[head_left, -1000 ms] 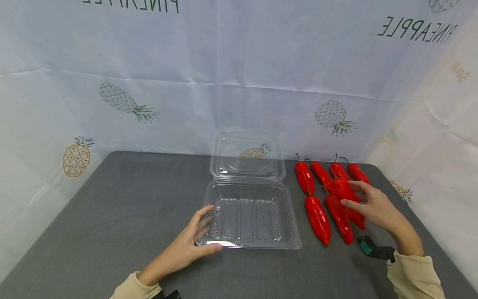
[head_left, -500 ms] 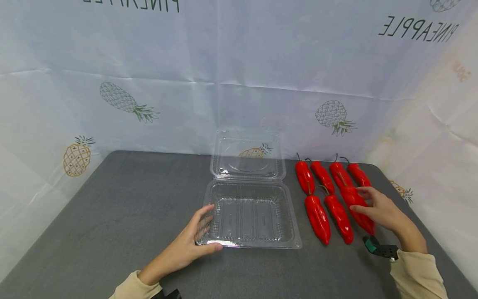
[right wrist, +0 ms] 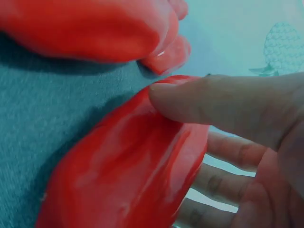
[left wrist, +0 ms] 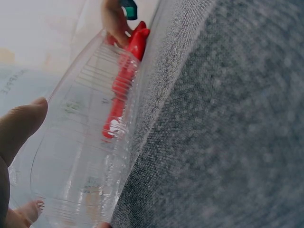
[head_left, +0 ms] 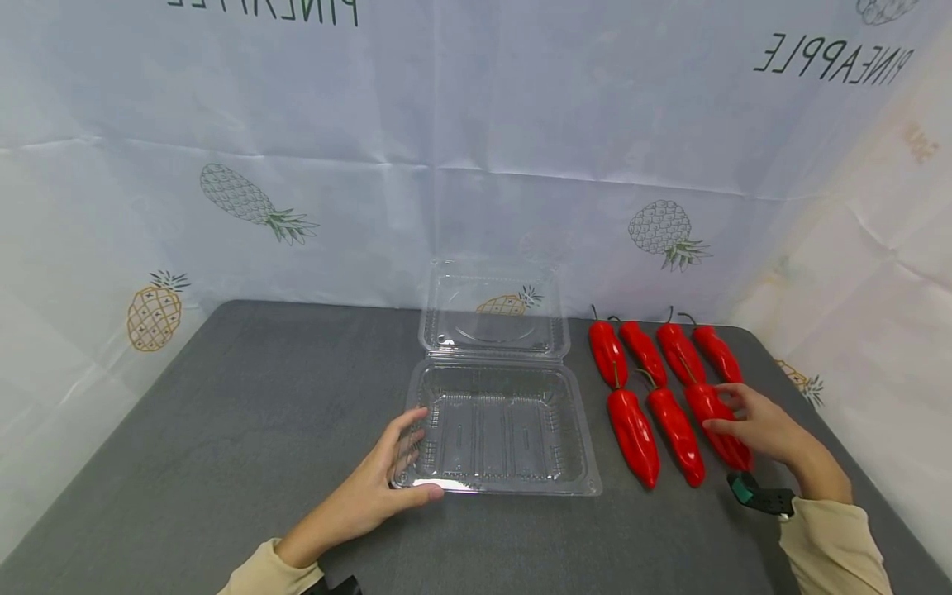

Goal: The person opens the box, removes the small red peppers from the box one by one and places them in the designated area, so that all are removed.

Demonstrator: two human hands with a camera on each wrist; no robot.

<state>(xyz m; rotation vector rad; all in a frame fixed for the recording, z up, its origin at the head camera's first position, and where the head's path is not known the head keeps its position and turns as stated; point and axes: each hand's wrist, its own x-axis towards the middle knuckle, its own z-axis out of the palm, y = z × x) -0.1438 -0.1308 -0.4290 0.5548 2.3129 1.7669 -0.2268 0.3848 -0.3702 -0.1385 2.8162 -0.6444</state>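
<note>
My right hand grips a red pepper lying in the near row at the right. In the right wrist view, the thumb presses on the pepper's upper side and the fingers are at its far side. Around the front left corner of an opened clear plastic container rests my left hand. Its thumb lies along the front rim, and its other fingers reach the left side, partly seen through the plastic. In the left wrist view, the thumb and fingers stand spread by the container wall.
More red peppers lie in two rows right of the container, with stems pointing away. The raised lid leans near the pineapple-print cloth behind the grey table. Another cloth side hangs at the right.
My right hand has drawn its pepper toward me and to the right, so the pepper behind it shows more. The left hand and container look unmoved.
</note>
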